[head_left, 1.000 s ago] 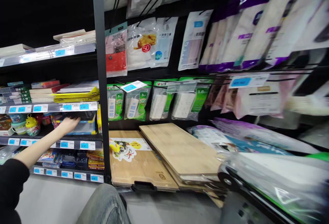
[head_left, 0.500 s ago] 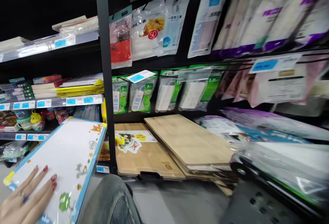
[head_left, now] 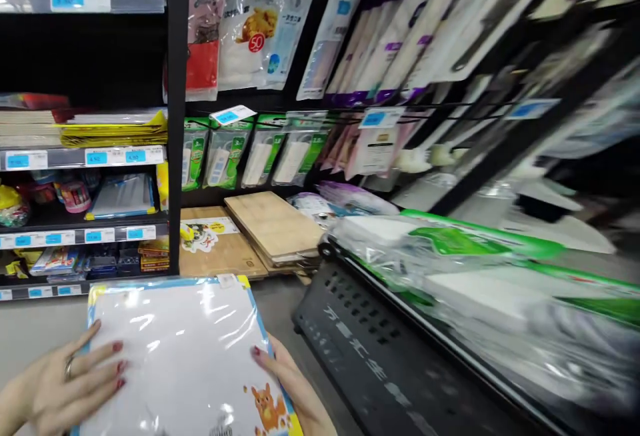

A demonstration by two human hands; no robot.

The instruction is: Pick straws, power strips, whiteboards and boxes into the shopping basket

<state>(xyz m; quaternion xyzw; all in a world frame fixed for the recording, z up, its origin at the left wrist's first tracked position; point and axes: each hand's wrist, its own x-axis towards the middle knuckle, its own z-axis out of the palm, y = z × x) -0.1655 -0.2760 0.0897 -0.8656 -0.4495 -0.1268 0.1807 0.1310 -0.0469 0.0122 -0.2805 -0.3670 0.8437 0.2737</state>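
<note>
A children's whiteboard (head_left: 175, 349) in clear wrap is held low in front of me. It has a blue edge, yellow corners and a cartoon fox printed at its lower right. My left hand (head_left: 75, 376), wearing a ring and red nail polish, holds the board's left side, its fingers spread across the front. At the right edge, my right hand (head_left: 295, 386) grips with its thumb on the face and its other fingers hidden behind. The board's lower end runs out of view.
A dark grey shopping basket (head_left: 350, 343) with plastic-wrapped packages (head_left: 480, 289) stands at the right. Wooden cutting boards (head_left: 275, 223) lie at the rack's bottom, below hanging power strips (head_left: 260, 156). Stationery shelves (head_left: 75, 233) stand left, behind a dark upright post (head_left: 176, 123).
The whiteboard has swung from a slant at the left to nearly square in front of me. My right hand has come into view on its right edge. The view has turned right.
</note>
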